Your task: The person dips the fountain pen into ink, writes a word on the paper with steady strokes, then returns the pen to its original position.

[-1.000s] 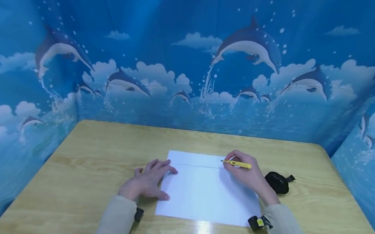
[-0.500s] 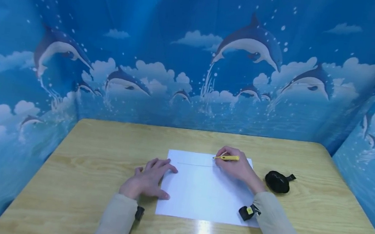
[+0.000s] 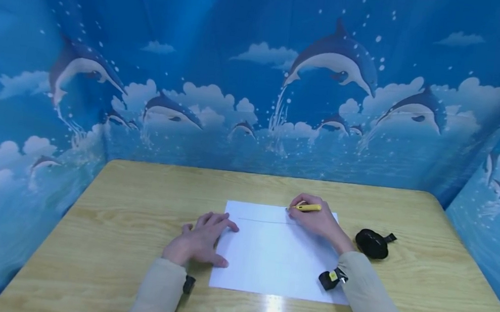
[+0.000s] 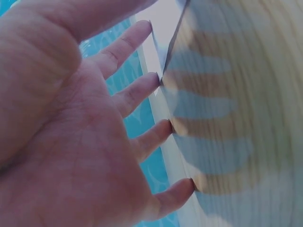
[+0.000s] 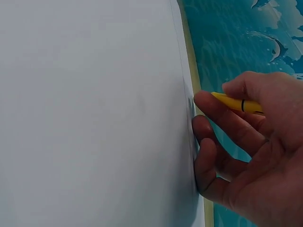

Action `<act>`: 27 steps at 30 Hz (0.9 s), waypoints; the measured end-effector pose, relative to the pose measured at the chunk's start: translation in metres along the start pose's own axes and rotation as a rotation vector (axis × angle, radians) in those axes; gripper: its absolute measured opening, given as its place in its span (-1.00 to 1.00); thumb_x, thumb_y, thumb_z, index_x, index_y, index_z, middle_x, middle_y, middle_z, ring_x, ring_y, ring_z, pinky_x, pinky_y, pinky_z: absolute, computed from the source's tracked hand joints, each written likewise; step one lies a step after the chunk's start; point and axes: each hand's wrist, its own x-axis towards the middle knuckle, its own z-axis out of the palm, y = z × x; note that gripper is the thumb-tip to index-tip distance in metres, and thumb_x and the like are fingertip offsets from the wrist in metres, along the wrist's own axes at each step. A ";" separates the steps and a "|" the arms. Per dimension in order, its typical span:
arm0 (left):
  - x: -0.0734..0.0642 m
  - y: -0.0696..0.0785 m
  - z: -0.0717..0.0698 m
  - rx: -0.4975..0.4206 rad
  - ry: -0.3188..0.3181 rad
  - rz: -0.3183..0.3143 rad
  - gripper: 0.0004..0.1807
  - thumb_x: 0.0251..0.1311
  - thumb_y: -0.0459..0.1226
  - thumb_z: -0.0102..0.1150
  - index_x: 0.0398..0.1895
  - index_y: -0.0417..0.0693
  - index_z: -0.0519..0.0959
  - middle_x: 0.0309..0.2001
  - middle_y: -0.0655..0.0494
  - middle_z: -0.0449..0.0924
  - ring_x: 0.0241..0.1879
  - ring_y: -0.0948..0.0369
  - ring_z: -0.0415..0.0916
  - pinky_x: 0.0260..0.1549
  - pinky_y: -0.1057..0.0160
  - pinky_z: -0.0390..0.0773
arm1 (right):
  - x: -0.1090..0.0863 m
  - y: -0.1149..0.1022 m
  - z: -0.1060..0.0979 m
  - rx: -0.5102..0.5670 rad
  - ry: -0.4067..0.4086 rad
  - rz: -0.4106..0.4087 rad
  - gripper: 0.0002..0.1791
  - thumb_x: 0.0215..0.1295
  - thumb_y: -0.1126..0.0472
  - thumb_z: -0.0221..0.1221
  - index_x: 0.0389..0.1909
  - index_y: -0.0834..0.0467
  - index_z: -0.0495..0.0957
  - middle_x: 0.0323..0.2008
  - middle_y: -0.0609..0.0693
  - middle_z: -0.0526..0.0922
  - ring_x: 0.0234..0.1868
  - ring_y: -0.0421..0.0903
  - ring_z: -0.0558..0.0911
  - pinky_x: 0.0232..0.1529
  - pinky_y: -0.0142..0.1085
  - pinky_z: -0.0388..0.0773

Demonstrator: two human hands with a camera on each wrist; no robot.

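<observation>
A white sheet of paper (image 3: 271, 260) lies on the table, with one thin dark line (image 3: 261, 221) running across its upper part. My right hand (image 3: 318, 220) pinches a yellow pen (image 3: 308, 207) between thumb and fingers, its tip close to the paper's top edge, just above the line. In the right wrist view the pen (image 5: 236, 103) sticks out between thumb and index finger. My left hand (image 3: 198, 242) rests with spread fingers at the paper's left edge. The left wrist view shows those fingertips touching the table and the paper's corner.
A black pouch-like object with a short strap (image 3: 372, 243) lies on the wooden table (image 3: 145, 191), right of the paper. Blue dolphin-print curtains (image 3: 258, 75) stand behind the table and at both sides. Black cameras are strapped to both wrists.
My right hand has moved left along the paper's top with the pen, then barely moved in the last half second. The left hand has stayed in place.
</observation>
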 end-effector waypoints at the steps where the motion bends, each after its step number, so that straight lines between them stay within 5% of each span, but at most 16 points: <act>1: 0.000 0.000 0.000 -0.001 0.001 0.001 -0.29 0.03 -0.10 0.57 0.27 0.38 0.45 0.64 0.06 0.04 0.63 -0.19 -0.20 0.35 -0.61 -0.10 | 0.000 0.000 0.000 0.002 -0.002 -0.001 -0.90 0.36 0.11 0.28 -0.21 0.05 0.66 -0.23 0.02 0.74 -0.30 -0.09 0.59 -0.26 -0.26 0.49; 27: 0.000 0.003 -0.002 0.047 -0.012 -0.006 -0.16 0.01 -0.06 0.58 0.40 0.40 0.38 0.63 0.07 0.04 0.63 -0.19 -0.19 0.33 -0.63 -0.06 | 0.004 0.002 0.001 -0.004 -0.013 0.014 -0.91 0.35 0.12 0.29 -0.22 0.05 0.67 -0.28 0.00 0.72 -0.32 -0.08 0.56 -0.28 -0.27 0.47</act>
